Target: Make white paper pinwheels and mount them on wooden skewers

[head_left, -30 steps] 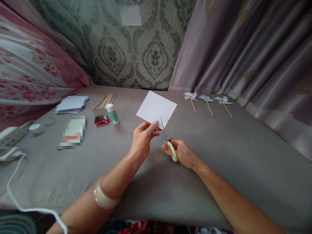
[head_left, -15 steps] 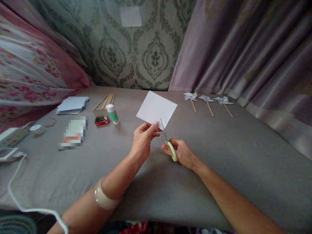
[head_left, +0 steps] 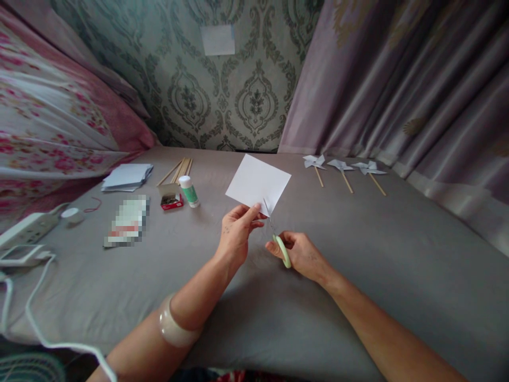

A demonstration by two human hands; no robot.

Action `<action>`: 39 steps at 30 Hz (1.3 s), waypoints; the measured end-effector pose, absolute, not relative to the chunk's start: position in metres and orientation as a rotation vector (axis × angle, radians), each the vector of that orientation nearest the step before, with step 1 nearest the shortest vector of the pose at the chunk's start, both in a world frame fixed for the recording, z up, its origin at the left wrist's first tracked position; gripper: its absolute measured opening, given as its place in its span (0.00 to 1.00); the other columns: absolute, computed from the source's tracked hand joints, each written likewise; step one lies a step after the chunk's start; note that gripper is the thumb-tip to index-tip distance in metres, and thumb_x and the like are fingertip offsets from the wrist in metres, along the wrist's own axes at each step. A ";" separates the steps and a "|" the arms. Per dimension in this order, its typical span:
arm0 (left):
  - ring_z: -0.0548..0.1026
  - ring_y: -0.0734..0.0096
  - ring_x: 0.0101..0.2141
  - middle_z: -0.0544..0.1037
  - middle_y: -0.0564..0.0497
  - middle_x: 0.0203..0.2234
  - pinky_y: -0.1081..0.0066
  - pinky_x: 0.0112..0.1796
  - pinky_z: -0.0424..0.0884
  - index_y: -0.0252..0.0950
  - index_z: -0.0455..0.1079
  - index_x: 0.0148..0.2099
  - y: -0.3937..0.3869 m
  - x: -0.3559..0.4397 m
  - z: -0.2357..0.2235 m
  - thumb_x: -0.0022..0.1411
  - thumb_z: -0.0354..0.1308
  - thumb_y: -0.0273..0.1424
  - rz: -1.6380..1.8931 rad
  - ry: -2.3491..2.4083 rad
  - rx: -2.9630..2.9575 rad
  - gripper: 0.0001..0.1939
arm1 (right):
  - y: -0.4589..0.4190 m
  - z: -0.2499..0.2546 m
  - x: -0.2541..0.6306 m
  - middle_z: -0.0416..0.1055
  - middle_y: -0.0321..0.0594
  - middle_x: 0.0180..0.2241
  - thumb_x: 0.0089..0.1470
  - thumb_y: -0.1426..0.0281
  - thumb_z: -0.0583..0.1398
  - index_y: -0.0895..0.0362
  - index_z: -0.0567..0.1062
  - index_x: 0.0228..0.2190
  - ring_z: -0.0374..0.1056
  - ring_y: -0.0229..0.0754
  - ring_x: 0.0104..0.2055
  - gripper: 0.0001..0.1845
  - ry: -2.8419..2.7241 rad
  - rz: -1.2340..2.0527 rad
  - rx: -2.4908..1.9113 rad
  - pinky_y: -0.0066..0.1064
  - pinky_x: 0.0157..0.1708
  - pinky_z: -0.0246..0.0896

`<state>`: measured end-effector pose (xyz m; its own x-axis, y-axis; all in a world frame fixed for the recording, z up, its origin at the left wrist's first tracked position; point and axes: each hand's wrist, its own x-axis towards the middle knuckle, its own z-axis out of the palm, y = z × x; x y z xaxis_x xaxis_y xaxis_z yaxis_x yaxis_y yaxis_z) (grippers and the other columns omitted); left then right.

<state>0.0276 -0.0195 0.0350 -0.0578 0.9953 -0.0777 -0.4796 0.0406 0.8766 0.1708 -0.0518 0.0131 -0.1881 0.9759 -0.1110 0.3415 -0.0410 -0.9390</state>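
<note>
Between thumb and fingers, my left hand [head_left: 240, 228] pinches a white square of paper [head_left: 256, 180] near its lower corner, holding it above the grey cloth. My right hand [head_left: 302, 254] is closed around the pale green handles of a pair of scissors [head_left: 283, 252]. Their blades are at the paper's near corner, one lying over its face, just right of my left thumb. How deep any cut runs I cannot make out. A pale bangle [head_left: 174, 324] circles my left forearm.
Three paper pinwheels [head_left: 341, 165] on sticks lie at the back right. Back left are a paper stack [head_left: 126, 176], wooden sticks [head_left: 183, 168], a glue stick [head_left: 189, 192], a small red box [head_left: 172, 201] and a blurred-out packet [head_left: 128, 220]. A power strip [head_left: 27, 229] with white cables lies far left.
The view has shifted slightly, so everything sits a little lower and to the right. The scissor blades look a little further apart. Both hands keep their holds.
</note>
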 end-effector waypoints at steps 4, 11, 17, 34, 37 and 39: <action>0.72 0.79 0.24 0.74 0.51 0.21 0.79 0.26 0.67 0.31 0.70 0.24 -0.018 0.027 0.033 0.46 0.67 0.33 1.412 0.915 0.762 0.12 | -0.051 0.012 0.171 0.59 0.30 0.18 0.39 0.51 0.65 0.58 0.66 0.19 0.51 0.32 0.22 0.24 -1.583 1.234 -1.414 0.26 0.22 0.47; 0.72 0.79 0.24 0.74 0.51 0.21 0.79 0.26 0.67 0.31 0.70 0.24 -0.019 0.027 0.034 0.45 0.68 0.33 1.419 0.916 0.760 0.12 | -0.050 0.010 0.171 0.59 0.30 0.18 0.38 0.51 0.66 0.58 0.67 0.19 0.51 0.32 0.22 0.24 -1.563 1.245 -1.432 0.26 0.21 0.45; 0.72 0.79 0.24 0.74 0.51 0.21 0.79 0.25 0.67 0.31 0.70 0.24 -0.019 0.028 0.034 0.46 0.67 0.33 1.423 0.908 0.764 0.11 | -0.050 0.011 0.171 0.61 0.30 0.19 0.38 0.52 0.67 0.59 0.68 0.20 0.52 0.32 0.22 0.23 -1.536 1.256 -1.436 0.26 0.22 0.47; 0.71 0.79 0.24 0.74 0.52 0.21 0.78 0.26 0.67 0.31 0.69 0.23 -0.020 0.027 0.035 0.45 0.67 0.33 1.411 0.905 0.745 0.12 | -0.052 0.011 0.169 0.61 0.30 0.17 0.36 0.51 0.67 0.59 0.69 0.20 0.53 0.32 0.21 0.23 -1.499 1.248 -1.453 0.26 0.21 0.48; 0.71 0.79 0.23 0.74 0.52 0.20 0.77 0.26 0.67 0.31 0.69 0.22 -0.021 0.027 0.036 0.45 0.67 0.33 1.411 0.915 0.740 0.12 | -0.052 0.012 0.169 0.61 0.30 0.17 0.36 0.51 0.67 0.59 0.69 0.20 0.53 0.32 0.21 0.23 -1.508 1.241 -1.457 0.27 0.21 0.49; 0.71 0.78 0.24 0.74 0.52 0.20 0.77 0.26 0.67 0.32 0.69 0.22 -0.021 0.028 0.037 0.44 0.67 0.33 1.411 0.916 0.741 0.12 | -0.052 0.013 0.169 0.61 0.30 0.17 0.36 0.51 0.66 0.59 0.69 0.20 0.53 0.32 0.20 0.23 -1.511 1.236 -1.460 0.27 0.21 0.49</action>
<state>0.0275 -0.0210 0.0371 -0.0592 0.9942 -0.0893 -0.4865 0.0494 0.8723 0.1690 -0.0517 0.0125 -0.1300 0.9824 -0.1345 0.3260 -0.0857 -0.9415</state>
